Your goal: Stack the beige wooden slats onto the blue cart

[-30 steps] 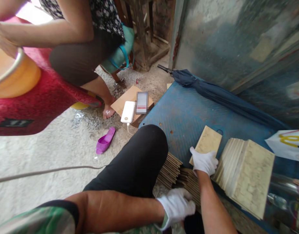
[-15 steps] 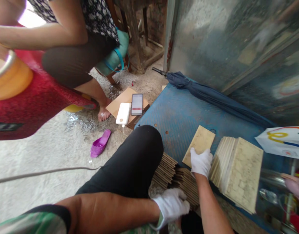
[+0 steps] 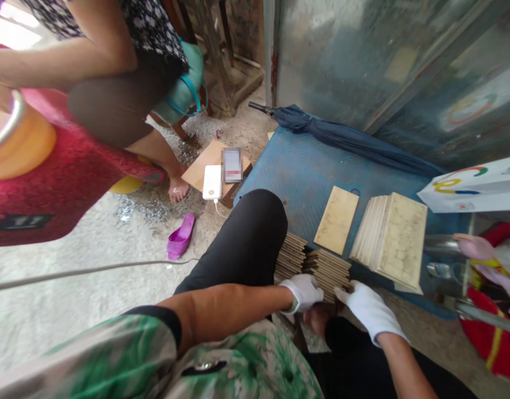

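Tile (image 3: pixel 336 220) lies flat on the blue counter (image 3: pixel 275 166) in the head view, right hand (image 3: pixel 369 307) now off it and at the brown stack (image 3: pixel 327 270), on the tile's near side. Left hand (image 3: pixel 304 292) is there too, so handling shifts stackward; either grip closed? Can't tell.

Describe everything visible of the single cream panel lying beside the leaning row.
The cream panel is a thin, rigid-looking rectangle with straight edges; its material is unclear. It lies flat near the close edge of the blue surface, its long sides slanting away to the right. The leaning panel row sits just right of it, apart. Neither the gloved left hand nor the gloved right hand touches it.
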Demonstrator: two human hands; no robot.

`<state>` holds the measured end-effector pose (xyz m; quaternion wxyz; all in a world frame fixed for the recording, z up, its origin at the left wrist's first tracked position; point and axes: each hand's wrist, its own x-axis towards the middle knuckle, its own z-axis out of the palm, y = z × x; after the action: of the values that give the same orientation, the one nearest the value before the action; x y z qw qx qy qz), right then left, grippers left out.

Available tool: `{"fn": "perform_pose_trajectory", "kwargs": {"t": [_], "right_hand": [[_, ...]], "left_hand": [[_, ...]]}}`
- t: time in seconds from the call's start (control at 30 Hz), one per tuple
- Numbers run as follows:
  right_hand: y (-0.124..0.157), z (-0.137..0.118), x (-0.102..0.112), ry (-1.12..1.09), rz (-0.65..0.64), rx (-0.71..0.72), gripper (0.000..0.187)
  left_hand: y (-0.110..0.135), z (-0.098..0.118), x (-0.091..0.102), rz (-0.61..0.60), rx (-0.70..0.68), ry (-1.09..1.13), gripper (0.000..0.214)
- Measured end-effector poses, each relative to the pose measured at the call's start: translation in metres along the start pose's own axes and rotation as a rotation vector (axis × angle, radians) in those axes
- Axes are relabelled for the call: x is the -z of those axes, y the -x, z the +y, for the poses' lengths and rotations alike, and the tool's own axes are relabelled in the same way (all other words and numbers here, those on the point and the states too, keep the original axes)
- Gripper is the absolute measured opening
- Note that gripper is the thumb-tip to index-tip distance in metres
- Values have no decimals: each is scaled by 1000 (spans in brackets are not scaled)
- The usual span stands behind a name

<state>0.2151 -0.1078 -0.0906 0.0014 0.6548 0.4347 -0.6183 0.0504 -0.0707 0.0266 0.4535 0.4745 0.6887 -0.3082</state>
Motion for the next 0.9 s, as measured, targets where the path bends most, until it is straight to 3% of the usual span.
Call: {"fn": "perform_pose_trajectory", "kwargs": {"t": [0.13,0.37,0.67,0.9], "right_hand": [[10,22,-16,99,-179,-23,27],[15,41,-53,22,-258,64,29],[3,50,-51,-63,-280,216,48],[2,56,-66,-170,-259,219,50]], "left_hand": [[-13,-12,-2,2,16,-118,36],[-20,-19,0,49,17,-242,36],[-20,-21,4,105,-15,-327,38],[-22,-20,3,78,-40,-330,39]]}}
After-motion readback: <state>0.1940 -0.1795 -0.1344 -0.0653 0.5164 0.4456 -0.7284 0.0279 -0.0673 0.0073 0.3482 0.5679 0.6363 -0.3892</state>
